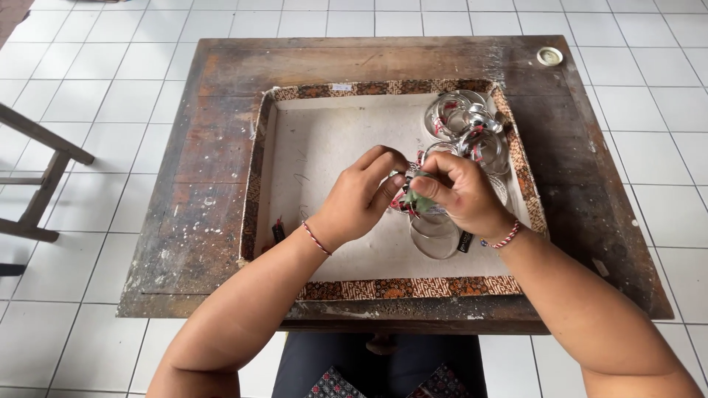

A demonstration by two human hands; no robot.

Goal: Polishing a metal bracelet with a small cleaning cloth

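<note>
- A small clear glass jar (434, 225) stands in the right half of a shallow tray, partly hidden under the two hands that meet above it.
- At its top sits a bit of red, green and white wrapping (410, 197); what it is exactly cannot be told, since the fingers cover most of it.
- The left hand (361, 195) is curled, thumb and fingertips pinched on the wrapping from the left side.
- The right hand (461, 193) is also closed, its fingers gripping the same wrapping and the jar's top from the right.
- Each wrist wears a thin red-and-white cord bracelet.
- Just behind the hands, toward the tray's far right corner, stand several more clear glass jars (463, 124) close together, with red-patterned bands about them; nothing shows inside them.
- The tray (291, 158) has a pale, bare floor and a low rim covered in brown patterned cloth.
- A small dark object (278, 230) lies by the tray's left wall.
- The tray rests on a worn, stained wooden table (184, 214).
- A small round white lid (549, 56) lies at the table's far right corner.
- White floor tiles (96, 81) surround the table.
</note>
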